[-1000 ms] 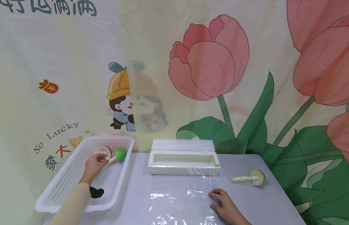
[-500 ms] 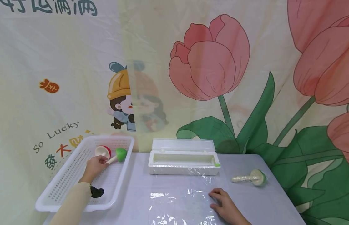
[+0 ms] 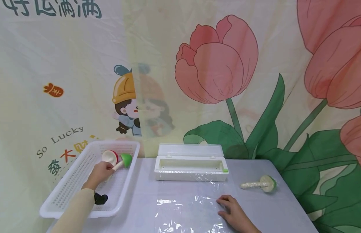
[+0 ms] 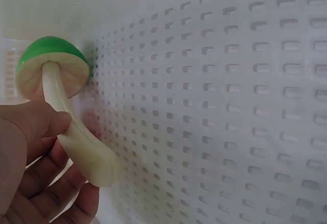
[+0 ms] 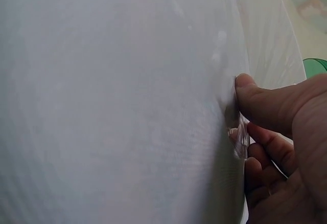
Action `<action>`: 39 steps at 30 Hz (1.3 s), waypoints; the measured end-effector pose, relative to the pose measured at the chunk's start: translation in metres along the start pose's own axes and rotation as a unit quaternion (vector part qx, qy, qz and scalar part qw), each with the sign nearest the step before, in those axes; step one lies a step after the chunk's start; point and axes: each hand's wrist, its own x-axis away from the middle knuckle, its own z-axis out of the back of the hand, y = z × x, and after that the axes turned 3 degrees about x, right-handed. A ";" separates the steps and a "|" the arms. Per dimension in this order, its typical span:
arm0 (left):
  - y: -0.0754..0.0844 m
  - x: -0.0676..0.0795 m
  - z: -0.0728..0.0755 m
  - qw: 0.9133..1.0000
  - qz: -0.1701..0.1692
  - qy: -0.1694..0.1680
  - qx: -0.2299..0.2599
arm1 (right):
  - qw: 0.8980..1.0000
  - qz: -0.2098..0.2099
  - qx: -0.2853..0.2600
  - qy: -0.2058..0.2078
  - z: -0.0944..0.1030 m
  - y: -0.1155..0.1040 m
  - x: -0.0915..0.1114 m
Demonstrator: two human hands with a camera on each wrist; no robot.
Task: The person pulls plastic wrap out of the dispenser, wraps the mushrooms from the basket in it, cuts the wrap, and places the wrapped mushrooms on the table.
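Observation:
In the white basket, my left hand [image 3: 100,174] holds a toy mushroom [image 4: 76,132] by its pale stem. The thumb lies across the stem and the other fingers curl beneath, as the left wrist view shows; the green cap [image 3: 126,160] points away from the hand. Just beyond the hand lies a second mushroom with a red cap [image 3: 114,157]. My right hand [image 3: 234,213] rests at the right edge of a sheet of clear plastic film [image 3: 186,213] spread on the table. Its thumb and fingertips stand apart, and a small crinkle of film [image 5: 237,137] shows between them.
Behind the film stands a white film dispenser box [image 3: 192,176] with its lid [image 3: 190,150] raised. A film-wrapped mushroom [image 3: 266,183] lies on the table [image 3: 250,171] at the right. The perforated basket [image 3: 122,194] has raised walls.
The left hand has shifted slightly within the basket, with the green-capped mushroom in its grip. The right hand and the film have stayed in place.

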 end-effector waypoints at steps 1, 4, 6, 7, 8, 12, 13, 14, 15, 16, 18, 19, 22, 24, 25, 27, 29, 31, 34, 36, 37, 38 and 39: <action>0.002 0.001 0.002 1.000 -0.006 0.002 -0.002 | 1.000 -0.004 -0.003 -0.004 0.000 0.000 -0.001; 0.005 0.004 0.009 1.000 -0.022 0.009 -0.011 | 1.000 -0.016 -0.013 -0.020 0.001 0.003 -0.004; 0.008 0.005 0.013 1.000 -0.020 0.013 -0.015 | 0.998 -0.038 -0.024 -0.044 0.002 0.003 -0.006; 0.010 0.005 0.014 1.000 -0.016 0.016 -0.012 | 0.997 -0.046 -0.027 -0.054 0.003 0.003 -0.007; 0.012 0.006 0.015 1.000 -0.014 0.019 -0.006 | 0.996 -0.052 -0.030 -0.063 0.003 0.004 -0.008; 0.025 0.008 0.017 0.999 -0.002 0.034 0.023 | 0.994 -0.063 -0.036 -0.081 0.005 0.006 -0.009; 0.029 0.008 0.017 0.999 -0.003 0.039 0.028 | 0.994 -0.063 -0.038 -0.083 0.005 0.007 -0.009; 0.032 0.009 0.018 0.999 -0.004 0.045 0.031 | 0.994 -0.063 -0.040 -0.084 0.005 0.007 -0.009; 0.034 0.010 0.019 0.998 -0.004 0.050 0.032 | 0.993 -0.065 -0.041 -0.087 0.006 0.007 -0.010; 0.037 0.010 0.019 0.998 -0.006 0.055 0.034 | 0.993 -0.067 -0.043 -0.090 0.006 0.007 -0.010; 0.040 0.011 0.021 0.997 -0.016 0.065 0.034 | 0.992 -0.069 -0.047 -0.093 0.006 0.006 -0.010; 0.042 0.012 0.021 0.997 -0.021 0.071 0.034 | 0.992 -0.070 -0.048 -0.093 0.007 0.006 -0.010; 0.047 0.013 0.025 0.995 -0.040 0.088 0.039 | 0.992 -0.070 -0.051 -0.091 0.007 0.005 -0.010; 0.052 0.014 0.028 0.993 -0.050 0.099 0.042 | 0.993 -0.067 -0.049 -0.086 0.007 0.004 -0.009; 0.055 0.015 0.030 0.992 -0.054 0.103 0.046 | 0.993 -0.066 -0.047 -0.085 0.007 0.005 -0.009; 0.062 0.016 0.034 0.991 -0.061 0.106 0.054 | 0.994 -0.059 -0.045 -0.080 0.006 0.005 -0.008; 0.071 0.018 0.039 0.990 -0.065 0.107 0.063 | 0.995 -0.052 -0.043 -0.071 0.006 0.005 -0.007; 0.081 0.020 0.042 0.990 -0.066 0.106 0.070 | 0.996 -0.044 -0.042 -0.066 0.005 0.005 -0.006; 0.097 0.025 0.046 0.988 -0.068 0.109 0.080 | 0.996 -0.041 -0.043 -0.062 0.005 0.006 -0.006; 0.107 0.030 0.047 0.986 -0.076 0.120 0.084 | 0.996 -0.045 -0.044 -0.066 0.005 0.007 -0.006; 0.112 0.032 0.047 0.985 -0.083 0.126 0.088 | 0.995 -0.049 -0.044 -0.069 0.005 0.007 -0.007; 0.118 0.035 0.046 0.982 -0.092 0.134 0.092 | 0.995 -0.054 -0.045 -0.072 0.005 0.007 -0.007; 0.123 0.038 0.046 0.980 -0.100 0.142 0.095 | 0.995 -0.058 -0.046 -0.074 0.005 0.006 -0.008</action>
